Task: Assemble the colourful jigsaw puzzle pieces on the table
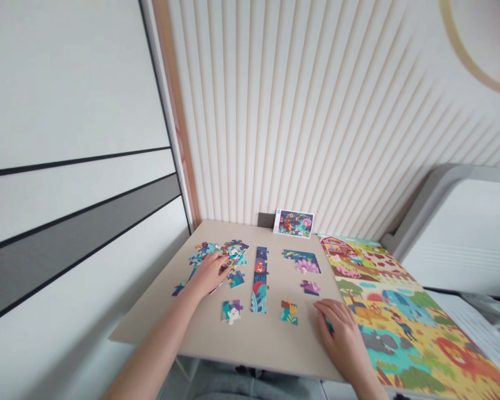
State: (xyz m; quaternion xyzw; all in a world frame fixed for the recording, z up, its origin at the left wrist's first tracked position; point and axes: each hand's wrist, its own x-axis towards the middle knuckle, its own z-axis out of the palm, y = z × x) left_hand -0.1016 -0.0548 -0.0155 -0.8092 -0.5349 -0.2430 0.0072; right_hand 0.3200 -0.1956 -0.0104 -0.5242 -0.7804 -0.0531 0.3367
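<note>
Left hand (208, 273): laid palm down over the loose jigsaw pieces (235, 251) at the table's far left, fingers loosely extended; whether a piece is gripped cannot be told.

Right hand (341, 340): held part-closed at lower right, a teal jigsaw piece (328, 324) apparently pinched under the fingers, beside the mat's edge.

Joined sections: a tall narrow strip (260, 280) is laid at centre; a wider section (302, 261) is placed to its right, seemingly kept apart so each stays intact.

Small clusters: a purple cluster (310, 287), a white-and-teal cluster (232, 311) and an orange-and-teal cluster (289, 312) are spaced along the lower table, apparently sorted.

Picture card: a card (294, 223) is propped upright against the wall at the far edge, seemingly to keep its picture in view.

Surroundings: a farm-animal puzzle mat (400, 316) lies at right, overlapping a beige tabletop (150, 328); a ribbed wall panel (275, 111) rises behind.
</note>
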